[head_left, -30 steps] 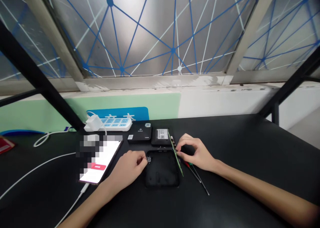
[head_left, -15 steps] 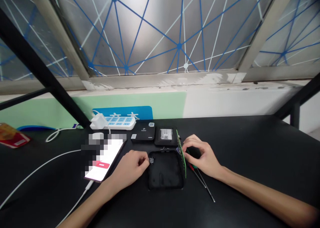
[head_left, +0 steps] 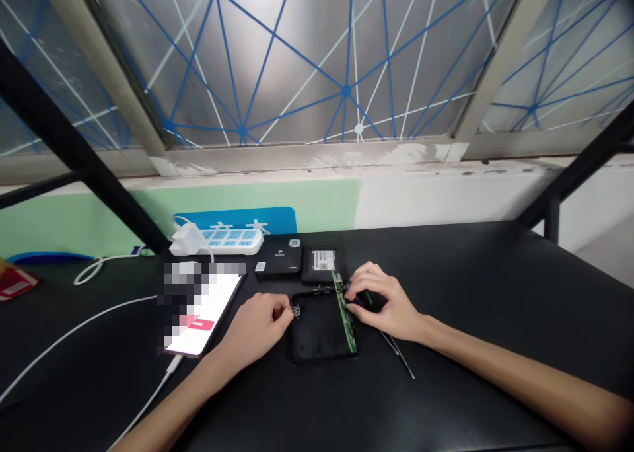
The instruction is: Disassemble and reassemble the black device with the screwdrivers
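Note:
A black open case shell [head_left: 319, 336] lies flat on the black table [head_left: 470, 293] in front of me. A green circuit board [head_left: 344, 313] stands on edge along the shell's right side, leaning over it. My right hand [head_left: 381, 303] pinches the board's upper edge with closed fingers. My left hand [head_left: 257, 326] rests at the shell's left edge, fingers closed on a small part [head_left: 296, 312] that I cannot make out. A thin screwdriver [head_left: 396, 353] lies on the table under my right hand.
Two small black boxes [head_left: 278, 264] [head_left: 319, 264] sit behind the shell. A lit phone [head_left: 201, 313] with a white cable [head_left: 74, 333] lies to the left. A white power strip [head_left: 218, 240] with a charger sits by the wall. Black frame bars cross both sides.
The green board has tipped leftward, further over the open shell, with my right hand still on it. My left hand has stayed at the shell's left edge.

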A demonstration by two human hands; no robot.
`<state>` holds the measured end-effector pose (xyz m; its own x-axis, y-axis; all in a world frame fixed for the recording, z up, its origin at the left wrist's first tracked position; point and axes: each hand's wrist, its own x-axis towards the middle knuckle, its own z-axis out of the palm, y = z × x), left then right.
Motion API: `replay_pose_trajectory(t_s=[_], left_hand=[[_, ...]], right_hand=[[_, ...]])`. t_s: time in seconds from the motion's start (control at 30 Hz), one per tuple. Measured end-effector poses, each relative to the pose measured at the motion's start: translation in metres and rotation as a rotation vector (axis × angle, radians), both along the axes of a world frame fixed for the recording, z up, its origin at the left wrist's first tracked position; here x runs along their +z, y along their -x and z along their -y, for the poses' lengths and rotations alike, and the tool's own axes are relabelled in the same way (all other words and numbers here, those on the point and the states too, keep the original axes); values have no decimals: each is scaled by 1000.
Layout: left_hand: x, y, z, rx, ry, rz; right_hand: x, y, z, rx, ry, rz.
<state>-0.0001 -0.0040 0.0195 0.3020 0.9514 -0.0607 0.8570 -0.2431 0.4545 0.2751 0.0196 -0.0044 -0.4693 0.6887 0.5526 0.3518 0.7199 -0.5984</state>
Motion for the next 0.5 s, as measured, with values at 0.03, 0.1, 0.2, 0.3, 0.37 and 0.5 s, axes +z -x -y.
replay_pose_trajectory(t_s=[0.03,0.1,0.2,0.3,0.37,0.5], left_hand=[[-1,0,-1,0,-4,-6],[-2,0,-2,-7,0,-6],[-3,1,-3,-9,15,-5],[-1,1,-2,-11,15,-7],[0,0,-1,-21,15,3],[1,1,2,-31,13,3]], right_hand=[[0,0,0,8,-8,12],[1,0,0,18,-16,21],[1,-1,-1,17,-5,6],[2,-2,-1,13,17,-24],[4,-1,0,14,21,-38],[7,-1,1,26,-9,-21]])
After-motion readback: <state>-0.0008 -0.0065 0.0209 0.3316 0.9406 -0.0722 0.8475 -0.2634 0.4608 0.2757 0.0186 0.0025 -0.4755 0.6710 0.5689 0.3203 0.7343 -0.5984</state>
